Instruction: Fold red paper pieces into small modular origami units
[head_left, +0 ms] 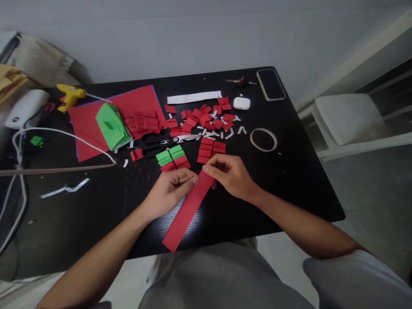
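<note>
Both your hands, left [175, 186] and right [231, 175], pinch the red strip [188, 211] near its upper end, below 2 folded-paper stacks. Align edges before creasing; press from the middle outward, keep the fold square.

A black wood-grain table [309, 189] is set against a plain pale grey wall [161, 38]. A white chair [347, 118] is placed beyond its right edge, on a grey floor [370, 193]. A bright patch is reflected in the tabletop's near edge area.
</note>
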A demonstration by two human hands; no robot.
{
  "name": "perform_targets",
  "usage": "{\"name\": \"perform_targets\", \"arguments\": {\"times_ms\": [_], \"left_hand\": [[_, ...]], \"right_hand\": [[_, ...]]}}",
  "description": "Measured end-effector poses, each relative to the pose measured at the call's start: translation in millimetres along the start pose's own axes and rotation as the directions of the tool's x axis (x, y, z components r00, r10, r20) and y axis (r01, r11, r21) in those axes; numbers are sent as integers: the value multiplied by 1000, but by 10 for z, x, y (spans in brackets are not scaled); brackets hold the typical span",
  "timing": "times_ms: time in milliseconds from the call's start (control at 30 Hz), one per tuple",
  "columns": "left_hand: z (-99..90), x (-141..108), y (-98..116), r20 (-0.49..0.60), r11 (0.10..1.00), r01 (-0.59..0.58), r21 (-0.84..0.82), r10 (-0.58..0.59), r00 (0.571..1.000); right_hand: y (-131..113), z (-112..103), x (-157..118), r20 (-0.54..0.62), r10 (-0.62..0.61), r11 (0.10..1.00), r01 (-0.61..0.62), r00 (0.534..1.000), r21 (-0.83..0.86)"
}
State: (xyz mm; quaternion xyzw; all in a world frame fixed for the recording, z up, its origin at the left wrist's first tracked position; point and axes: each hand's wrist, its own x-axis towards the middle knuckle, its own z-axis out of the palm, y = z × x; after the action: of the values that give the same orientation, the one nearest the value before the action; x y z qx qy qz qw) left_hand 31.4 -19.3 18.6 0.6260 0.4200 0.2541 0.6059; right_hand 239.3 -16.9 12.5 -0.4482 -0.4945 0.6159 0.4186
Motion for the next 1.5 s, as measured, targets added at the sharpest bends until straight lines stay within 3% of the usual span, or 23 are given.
{"name": "perform_targets", "arguments": {"times_ms": [133, 333, 500, 667, 767, 933, 1133, 1300, 1400, 1467, 1500], "left_hand": [[0, 4, 2, -16, 1000, 13, -16, -13, 1000], [-8, 13, 15, -52, 998, 52, -41, -54, 997], [-56, 12, 34, -74, 999, 45, -20, -46, 996], [-117, 16, 22, -59, 998, 65, -11, -65, 996], [-138, 28, -4, -63, 997, 70, 18, -69, 996], [-148, 30, -39, -95, 995, 57, 86, -49, 994], [-151, 20, -8, -109, 996, 47, 78, -38, 993], [-203, 41, 36, -8, 994, 52, 94, -51, 999], [-216, 41, 44, 131, 988, 43, 151, -63, 989], [-176, 11, 45, 184, 973, 5, 232, -49, 982], [-137, -18, 41, 191, 958, -25, 285, -31, 981]], "right_hand": [[3, -25, 20, -25, -31, 999, 30, 999, -28], [-7, -110, 69, -122, -169, 975, 148, 978, -167], [-29, -108, 69, -126, -172, 975, 151, 977, -162], [-59, -93, 72, -147, -87, 996, 81, 985, -49], [-81, -90, 64, -48, 76, 997, -74, 996, 33], [-95, -80, 49, 116, 267, 963, -269, 957, 1], [-91, -106, 65, 192, 318, 937, -339, 929, 88], [-126, -181, 31, 244, 323, 946, -319, 915, -57], [-139, -198, -108, 92, 171, 934, -132, 981, -331], [-106, -168, -279, 0, -101, 855, 87, 995, -512], [-70, -140, -388, -19, -287, 779, 222, 958, -587]]}}
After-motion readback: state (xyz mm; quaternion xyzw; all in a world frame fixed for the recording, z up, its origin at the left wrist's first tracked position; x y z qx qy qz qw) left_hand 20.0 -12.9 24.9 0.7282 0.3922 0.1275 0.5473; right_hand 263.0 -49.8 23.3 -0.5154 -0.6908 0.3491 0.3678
